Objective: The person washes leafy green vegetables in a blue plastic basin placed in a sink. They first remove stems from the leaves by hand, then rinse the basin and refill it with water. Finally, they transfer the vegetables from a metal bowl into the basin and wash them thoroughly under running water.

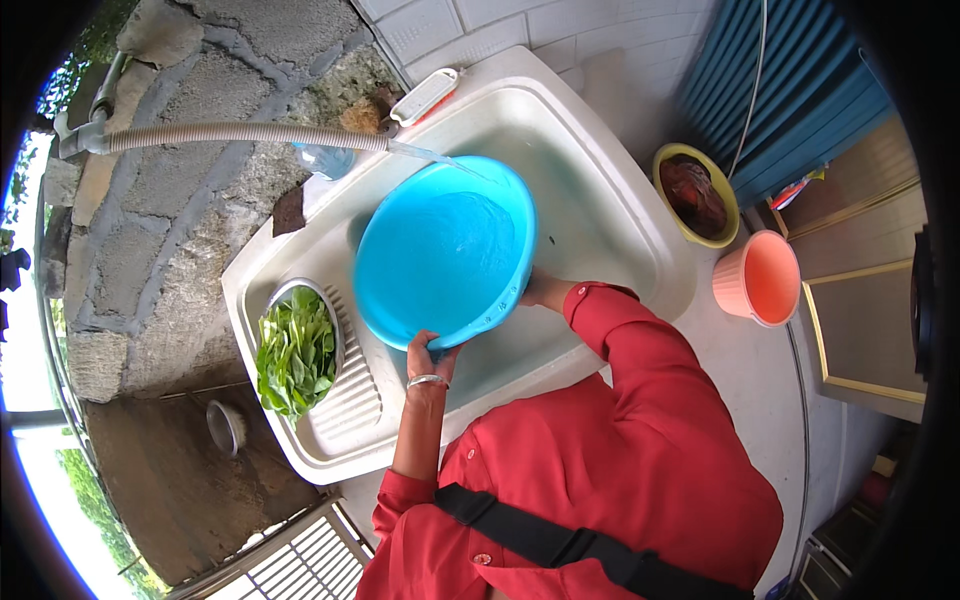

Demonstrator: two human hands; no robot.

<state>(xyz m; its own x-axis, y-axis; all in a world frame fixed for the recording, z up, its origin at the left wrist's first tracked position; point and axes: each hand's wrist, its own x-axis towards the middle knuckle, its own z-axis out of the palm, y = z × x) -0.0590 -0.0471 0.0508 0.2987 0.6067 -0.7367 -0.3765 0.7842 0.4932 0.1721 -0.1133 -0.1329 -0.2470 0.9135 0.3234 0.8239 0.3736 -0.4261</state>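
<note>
A blue plastic basin [442,255] holds water and is tilted over the basin of a white laundry sink [645,240]. My left hand [431,356], with a silver bangle at the wrist, grips its near left rim. At the near right side, my right hand [541,290] holds the basin, its fingers hidden behind it. Water runs from a ribbed hose [247,135] into the blue basin at its far side. Left of my left hand, a metal bowl [339,341] full of green leaves [298,352] rests on the sink's ribbed washboard.
A scrubbing brush [425,97] and a plastic bottle [326,160] lie along the sink's far edge, by a stone wall [180,195]. To the right stand a yellow basin [724,236] with dark wet contents and a pink bucket [731,281]. A small metal bowl [225,427] is at lower left.
</note>
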